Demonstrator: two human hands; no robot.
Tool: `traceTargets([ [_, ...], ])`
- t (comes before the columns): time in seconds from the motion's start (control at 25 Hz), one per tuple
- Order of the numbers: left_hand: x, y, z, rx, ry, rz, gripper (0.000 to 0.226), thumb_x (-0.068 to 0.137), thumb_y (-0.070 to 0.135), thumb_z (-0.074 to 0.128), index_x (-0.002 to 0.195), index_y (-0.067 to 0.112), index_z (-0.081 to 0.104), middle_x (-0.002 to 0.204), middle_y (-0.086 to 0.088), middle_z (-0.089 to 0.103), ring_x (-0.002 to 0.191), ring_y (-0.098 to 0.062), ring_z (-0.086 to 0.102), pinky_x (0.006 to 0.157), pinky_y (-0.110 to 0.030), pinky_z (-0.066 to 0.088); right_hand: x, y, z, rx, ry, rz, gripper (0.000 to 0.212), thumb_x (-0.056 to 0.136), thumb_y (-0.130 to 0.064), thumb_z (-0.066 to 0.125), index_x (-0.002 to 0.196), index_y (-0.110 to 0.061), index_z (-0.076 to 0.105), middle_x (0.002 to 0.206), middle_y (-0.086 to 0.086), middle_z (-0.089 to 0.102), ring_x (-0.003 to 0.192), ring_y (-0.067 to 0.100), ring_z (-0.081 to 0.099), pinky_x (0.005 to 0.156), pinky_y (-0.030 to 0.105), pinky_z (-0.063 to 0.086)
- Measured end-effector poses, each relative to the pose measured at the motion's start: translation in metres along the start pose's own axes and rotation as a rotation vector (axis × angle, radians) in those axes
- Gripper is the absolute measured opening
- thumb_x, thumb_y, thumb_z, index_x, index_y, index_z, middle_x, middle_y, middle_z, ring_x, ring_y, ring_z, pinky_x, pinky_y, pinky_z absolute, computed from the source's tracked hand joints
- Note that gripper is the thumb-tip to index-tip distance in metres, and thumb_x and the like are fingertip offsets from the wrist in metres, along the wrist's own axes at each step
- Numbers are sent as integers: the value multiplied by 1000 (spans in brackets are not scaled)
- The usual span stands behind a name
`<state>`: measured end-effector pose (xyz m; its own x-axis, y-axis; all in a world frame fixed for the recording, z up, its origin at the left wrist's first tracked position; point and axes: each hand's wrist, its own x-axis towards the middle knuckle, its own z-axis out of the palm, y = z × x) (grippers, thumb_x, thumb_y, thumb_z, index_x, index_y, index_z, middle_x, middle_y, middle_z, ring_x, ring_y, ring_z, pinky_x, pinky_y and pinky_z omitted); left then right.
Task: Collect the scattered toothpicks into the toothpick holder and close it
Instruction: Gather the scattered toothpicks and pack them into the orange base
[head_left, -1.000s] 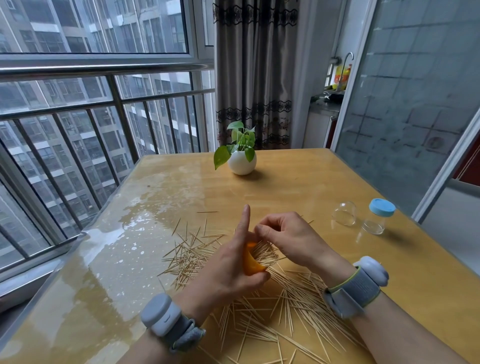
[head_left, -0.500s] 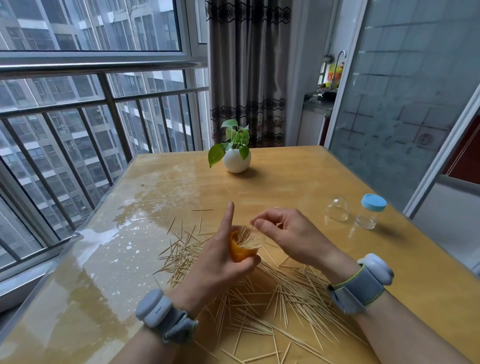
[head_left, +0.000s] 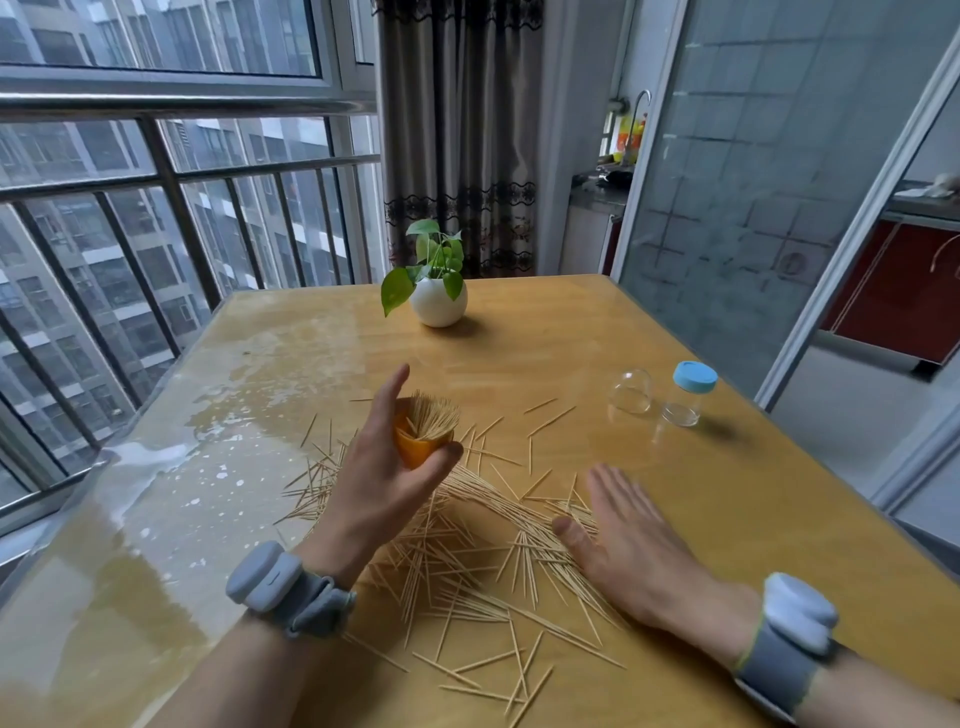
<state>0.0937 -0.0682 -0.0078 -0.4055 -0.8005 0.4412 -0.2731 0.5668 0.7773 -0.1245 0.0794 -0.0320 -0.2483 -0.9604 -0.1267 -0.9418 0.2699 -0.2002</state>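
My left hand grips an orange toothpick holder above the table, index finger pointing up; a bunch of toothpicks stands in its open top. Many loose toothpicks lie scattered across the wooden table beneath and between my hands. My right hand lies flat with straight fingers on the right side of the pile, touching the toothpicks. A clear dome-shaped cover sits on the table at the right.
A small clear jar with a blue lid stands beside the clear cover. A white pot with a green plant is at the table's far side. Window bars run along the left, a glass door on the right.
My right hand left the holder's mouth and dropped flat onto the toothpick pile at the right. My left hand lifted the holder slightly, with more toothpicks standing in it.
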Motion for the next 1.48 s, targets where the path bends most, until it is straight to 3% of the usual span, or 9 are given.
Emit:
traceTargets([
  [0.32,6,-8,-18,37,108,12,97,79,31,80,155,25,20,113,4,57,93,1,59,76,-8,45,32,-77,-4,234,-20,-351,92,89,-74,30,158,-22,1,165,-1,-4,150,9,-5,119,26,-3],
  [0.44,8,-8,-21,48,119,17,97,79,30,80,155,23,20,110,4,58,90,-4,61,75,-14,49,6,-65,-8,65,-97,-494,112,76,-87,38,156,-24,-9,162,-7,-19,148,5,-18,121,27,-8],
  [0.56,9,-9,-20,79,105,39,97,79,31,79,155,23,19,105,2,60,86,-12,62,75,-25,53,-19,-66,18,-276,44,-700,115,73,-88,37,155,-10,15,163,10,15,151,23,12,119,33,7],
  [0.6,9,-10,-19,88,98,43,98,79,32,79,155,23,19,105,2,60,86,-14,62,76,-28,53,-19,-70,21,-309,78,-676,114,75,-90,31,154,-8,21,160,13,24,149,26,20,117,37,11],
  [0.76,9,-13,-22,119,123,31,98,79,30,80,155,21,19,106,0,60,86,-17,62,78,-35,53,24,-85,13,-100,-16,-573,112,74,-87,19,157,-15,-1,165,6,-9,151,19,-13,123,35,-6],
  [1.04,13,-19,-33,100,192,7,98,79,27,80,155,22,18,112,0,59,90,-18,62,83,-39,54,88,-91,-13,-42,-23,-433,117,68,-92,28,155,-15,15,162,8,20,147,24,22,120,41,19],
  [1.24,15,-23,-32,135,198,6,100,79,29,79,156,21,16,110,-2,59,87,-20,62,81,-42,55,96,-92,-46,-223,-270,-439,108,58,-96,45,131,-17,44,128,6,53,114,24,52,100,46,45],
  [1.36,15,-25,-30,144,202,2,100,78,32,79,155,23,15,112,-3,59,89,-21,62,82,-44,54,95,-102,-54,-149,-329,-408,106,54,-97,48,119,-13,51,111,5,60,99,24,59,89,47,52],
  [1.48,15,-26,-29,142,192,-6,101,78,32,79,156,24,14,112,-3,59,89,-22,62,82,-45,54,90,-112,-49,-273,-257,-360,93,58,-90,56,110,-13,52,105,1,49,98,22,50,89,42,47],
])
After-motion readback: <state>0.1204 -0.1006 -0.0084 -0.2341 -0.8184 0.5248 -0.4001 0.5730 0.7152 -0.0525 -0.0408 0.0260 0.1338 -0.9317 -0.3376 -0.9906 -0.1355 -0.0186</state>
